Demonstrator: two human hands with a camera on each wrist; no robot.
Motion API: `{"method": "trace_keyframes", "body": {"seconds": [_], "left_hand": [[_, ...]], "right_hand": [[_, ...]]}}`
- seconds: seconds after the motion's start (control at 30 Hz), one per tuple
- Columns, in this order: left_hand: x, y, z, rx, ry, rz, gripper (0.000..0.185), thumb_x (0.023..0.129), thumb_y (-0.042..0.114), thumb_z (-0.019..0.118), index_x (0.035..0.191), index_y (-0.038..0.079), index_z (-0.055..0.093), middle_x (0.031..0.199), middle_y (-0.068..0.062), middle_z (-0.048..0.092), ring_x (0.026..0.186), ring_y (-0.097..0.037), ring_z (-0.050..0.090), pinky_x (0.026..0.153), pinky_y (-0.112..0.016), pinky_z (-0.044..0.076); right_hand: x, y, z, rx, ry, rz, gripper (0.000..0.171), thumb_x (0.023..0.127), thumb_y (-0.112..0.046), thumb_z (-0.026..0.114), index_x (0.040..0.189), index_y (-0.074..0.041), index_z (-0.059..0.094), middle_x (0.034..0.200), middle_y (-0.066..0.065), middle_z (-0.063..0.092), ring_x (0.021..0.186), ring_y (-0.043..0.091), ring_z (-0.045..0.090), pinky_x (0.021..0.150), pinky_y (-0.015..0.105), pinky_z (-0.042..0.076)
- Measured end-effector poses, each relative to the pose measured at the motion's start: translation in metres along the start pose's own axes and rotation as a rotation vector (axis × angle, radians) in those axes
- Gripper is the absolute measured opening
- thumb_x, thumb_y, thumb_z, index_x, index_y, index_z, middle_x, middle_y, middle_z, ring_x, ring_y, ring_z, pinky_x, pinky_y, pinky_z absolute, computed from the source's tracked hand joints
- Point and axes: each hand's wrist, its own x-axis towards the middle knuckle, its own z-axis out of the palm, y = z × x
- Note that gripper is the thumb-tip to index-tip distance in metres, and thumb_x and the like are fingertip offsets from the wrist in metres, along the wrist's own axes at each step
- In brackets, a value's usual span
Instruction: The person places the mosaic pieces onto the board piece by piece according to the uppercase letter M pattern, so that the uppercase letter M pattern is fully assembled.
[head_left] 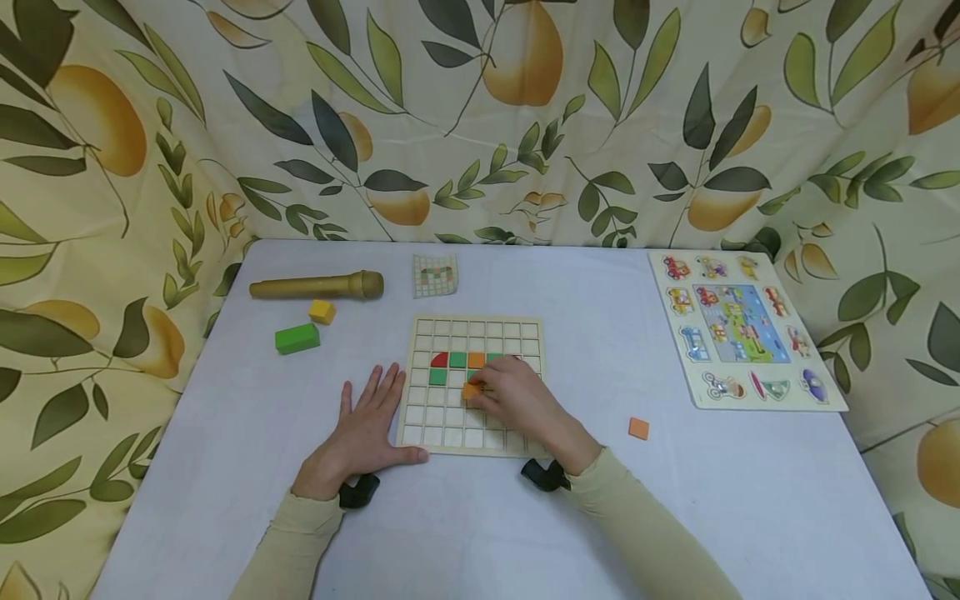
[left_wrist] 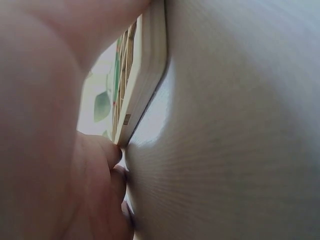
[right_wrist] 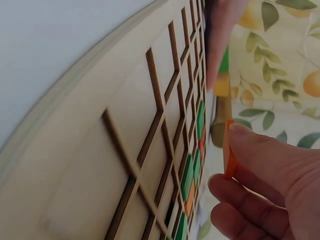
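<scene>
A wooden grid board (head_left: 433, 435) lies on the table, with a row of red, green and orange tiles set in its upper cells. One green tile (head_left: 437, 377) sits below the row's left end. Between thumb and fingertips, my right hand (head_left: 525, 404) pinches an orange square tile (right_wrist: 230, 155) just above the board's middle. That hand hides the right part of the row and several cells. My left hand (head_left: 363, 429) rests on the table with fingers spread, along the board's left edge and lower left corner.
A loose orange tile (head_left: 638, 428) lies right of the board. Behind it is a small patterned card (head_left: 435, 276). At the back left are a wooden stick (head_left: 307, 287), a yellow cube (head_left: 322, 312) and a green block (head_left: 297, 339). A picture puzzle board (head_left: 675, 333) lies right.
</scene>
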Motion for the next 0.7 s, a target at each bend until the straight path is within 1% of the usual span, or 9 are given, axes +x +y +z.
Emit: {"method": "trace_keyframes", "body": {"seconds": [0.13,0.3,0.47,0.7], "left_hand": [[-0.001,0.0,-0.001,-0.003,0.0,0.003,0.128,0.067,0.076,0.069,0.156,0.004,0.012,0.162,-0.011,0.004,0.147,-0.033,-0.006,0.107,-0.065,-0.009],[-0.001,0.001,-0.002,-0.009,0.006,0.01,0.127,0.068,0.076,0.069,0.156,0.004,0.013,0.162,-0.011,0.004,0.147,-0.033,-0.005,0.107,-0.066,-0.008],[-0.001,0.0,-0.002,-0.003,0.004,0.015,0.126,0.069,0.077,0.067,0.156,0.004,0.013,0.162,-0.011,0.004,0.147,-0.032,-0.005,0.106,-0.066,-0.008],[-0.001,-0.001,-0.001,0.002,0.003,0.017,0.126,0.069,0.079,0.065,0.156,0.005,0.013,0.163,-0.01,0.004,0.147,-0.032,-0.006,0.107,-0.066,-0.008]], "right_hand": [[0.008,-0.007,0.003,-0.02,-0.003,-0.031,0.023,0.087,-0.026,0.076,0.103,-0.009,0.075,0.098,0.0,0.069,0.092,0.02,0.06,0.085,0.034,0.047],[0.019,-0.015,0.008,-0.048,-0.013,-0.073,0.021,0.085,-0.024,0.078,0.099,-0.009,0.075,0.092,-0.001,0.069,0.086,0.017,0.059,0.08,0.031,0.048],[0.029,-0.023,0.017,-0.1,-0.016,-0.107,0.02,0.085,-0.025,0.078,0.096,-0.008,0.076,0.09,-0.001,0.069,0.083,0.018,0.059,0.078,0.031,0.048],[0.036,-0.027,0.029,-0.171,-0.006,-0.085,0.018,0.084,-0.024,0.079,0.093,-0.009,0.076,0.088,0.0,0.069,0.083,0.018,0.062,0.08,0.032,0.048]]}}
